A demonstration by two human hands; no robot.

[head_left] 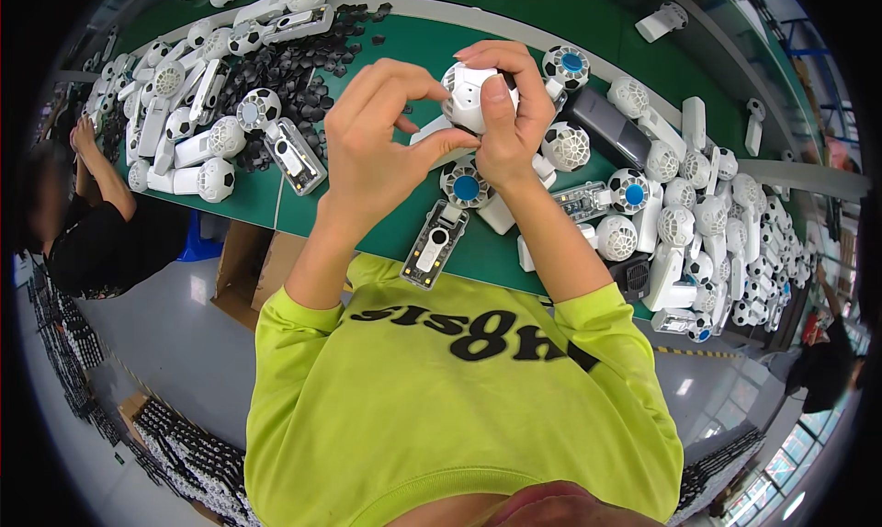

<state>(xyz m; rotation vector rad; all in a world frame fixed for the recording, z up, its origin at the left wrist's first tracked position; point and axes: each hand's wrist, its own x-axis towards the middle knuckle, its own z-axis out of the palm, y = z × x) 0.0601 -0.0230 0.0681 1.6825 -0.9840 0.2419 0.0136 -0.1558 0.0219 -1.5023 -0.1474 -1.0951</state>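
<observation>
A white soccer-ball-shaped device (468,95) with vent slots, which looks like a small handheld fan, is held up over the green table in front of me. My right hand (511,113) wraps around its right side, the thumb lying across the front. From the other side my left hand (377,132) grips it, index fingertip at the left edge and thumb at the underside. A white handle (427,130) shows partly behind my left hand. Just below lies another device with a blue disc (466,187) and a clear-covered handle (435,245).
Many black patches (299,86) are heaped left of my hands, beside a pile of ball-headed devices (170,81). A larger pile (712,215) fills the right side, near a dark grey box (606,127). Another person (101,205) sits at the far left.
</observation>
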